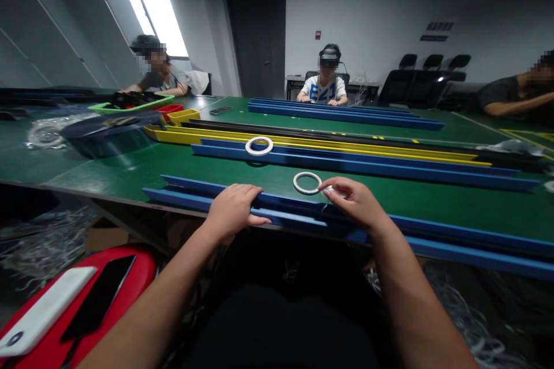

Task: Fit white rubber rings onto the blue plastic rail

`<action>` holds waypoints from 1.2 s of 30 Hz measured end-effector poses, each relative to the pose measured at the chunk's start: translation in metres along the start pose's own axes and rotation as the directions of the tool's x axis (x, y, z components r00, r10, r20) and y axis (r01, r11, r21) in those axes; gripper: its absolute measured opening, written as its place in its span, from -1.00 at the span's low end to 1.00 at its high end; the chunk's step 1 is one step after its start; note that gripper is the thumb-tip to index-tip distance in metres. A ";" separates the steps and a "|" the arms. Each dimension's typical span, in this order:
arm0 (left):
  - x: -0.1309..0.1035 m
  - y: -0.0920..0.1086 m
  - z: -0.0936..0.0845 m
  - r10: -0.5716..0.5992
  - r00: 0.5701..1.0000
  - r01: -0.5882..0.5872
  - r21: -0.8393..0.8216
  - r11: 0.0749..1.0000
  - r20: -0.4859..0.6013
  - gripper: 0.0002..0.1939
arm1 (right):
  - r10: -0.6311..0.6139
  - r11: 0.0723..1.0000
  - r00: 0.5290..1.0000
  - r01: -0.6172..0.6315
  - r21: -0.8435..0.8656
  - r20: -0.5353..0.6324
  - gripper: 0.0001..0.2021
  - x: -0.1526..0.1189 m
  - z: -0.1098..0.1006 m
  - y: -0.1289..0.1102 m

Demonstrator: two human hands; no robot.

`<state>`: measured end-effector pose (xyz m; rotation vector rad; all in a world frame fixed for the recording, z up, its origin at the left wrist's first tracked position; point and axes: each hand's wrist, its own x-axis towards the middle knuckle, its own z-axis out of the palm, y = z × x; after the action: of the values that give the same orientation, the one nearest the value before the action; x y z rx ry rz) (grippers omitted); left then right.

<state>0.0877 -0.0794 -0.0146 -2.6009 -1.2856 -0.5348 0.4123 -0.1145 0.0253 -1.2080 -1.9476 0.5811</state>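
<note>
A long blue channel strip [467, 230] lies along the near edge of the green table. My left hand [234, 207] rests over its left part, thumb and fingers apart on either side, gripping the channel. Over the channel's middle is my right hand [350, 199], its thumb and fingertips pinched together on something small and whitish that I cannot make out. Just beyond the channel, a white ring [307, 191] lies on the table, close to the right fingertips. Another white ring [259, 153] sits on a second blue channel [389, 170] farther back.
Yellow and black strips [311, 143] lie behind the second channel. A dark blue roll [112, 135] and a green tray [134, 106] stand at left. Phones lie on a red stool [132, 285]. Several people sit around the table [173, 167].
</note>
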 end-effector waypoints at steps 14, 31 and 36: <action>-0.001 0.002 0.000 0.010 1.000 -0.010 0.014 1.000 -0.019 -0.23 | -0.046 0.964 0.999 0.047 -0.260 0.012 -0.65 0.002 0.003 0.007; -0.002 0.000 0.001 0.009 1.000 -0.009 0.000 1.000 -0.029 -0.24 | -0.136 0.931 0.991 0.127 -0.343 -0.002 -0.67 -0.001 0.006 0.005; -0.002 0.000 0.001 0.009 1.000 -0.009 -0.001 1.000 -0.025 -0.23 | -0.150 0.959 0.987 0.159 -0.235 0.055 -0.72 -0.001 0.010 0.018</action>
<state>0.0868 -0.0809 -0.0161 -2.5915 -1.2658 -0.5649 0.4144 -0.1069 0.0061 -1.1812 -2.1674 0.2954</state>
